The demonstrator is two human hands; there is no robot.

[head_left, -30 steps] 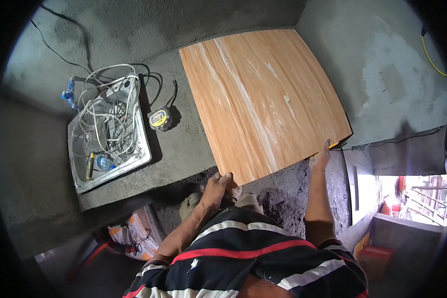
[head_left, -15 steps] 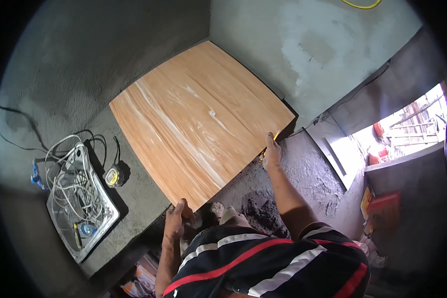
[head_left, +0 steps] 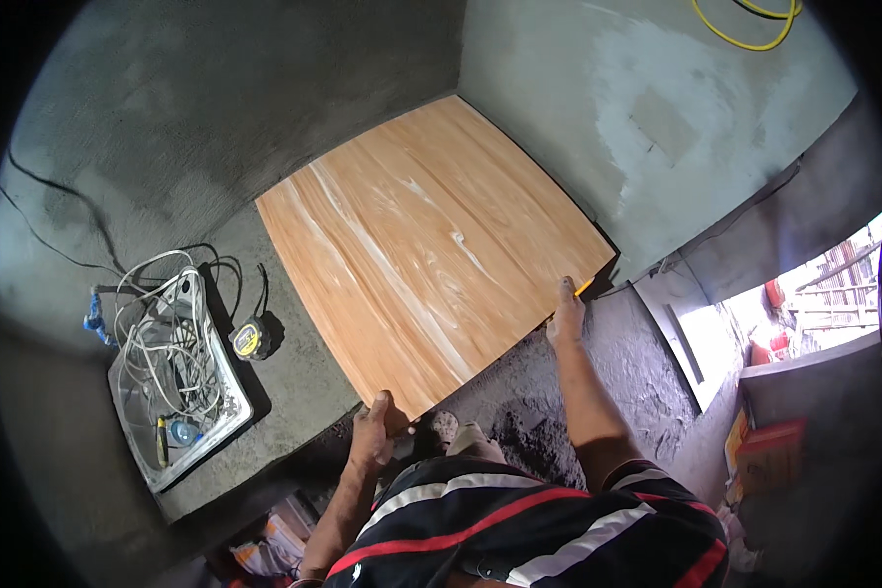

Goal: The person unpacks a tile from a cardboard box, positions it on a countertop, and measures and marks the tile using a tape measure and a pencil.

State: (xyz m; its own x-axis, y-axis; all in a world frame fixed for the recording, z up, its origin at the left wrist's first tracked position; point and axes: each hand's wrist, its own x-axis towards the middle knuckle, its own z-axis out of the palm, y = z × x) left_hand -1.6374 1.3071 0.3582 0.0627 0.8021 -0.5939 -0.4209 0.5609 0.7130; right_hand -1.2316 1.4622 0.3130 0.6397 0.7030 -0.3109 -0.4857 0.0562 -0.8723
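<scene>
A large square wood-grain tile [head_left: 431, 255] lies on a grey cement ledge [head_left: 309, 333], its far corner up against the corner of two walls. My left hand [head_left: 370, 433] grips the tile's near left corner, thumb on top and fingers out of sight beneath. Along the near edge, close to the right corner, my right hand [head_left: 565, 318] is closed the same way. A yellow pencil [head_left: 584, 287] sticks out from behind that hand's thumb. To the tile's left rests a yellow and black tape measure [head_left: 251, 339].
At the left stands a dirty white basin [head_left: 237, 397] holding tangled white cable and a yellow-handled tool [head_left: 162, 441]. A blue-wrapped pipe end [head_left: 96, 318] juts from the wall. A yellow hose [head_left: 755, 45] hangs upper right. A red box [head_left: 769, 453] sits lower right.
My view has shifted, so the whole scene sits further right and slightly lower. Both hands keep their hold on the tile, which stays in the wall corner.
</scene>
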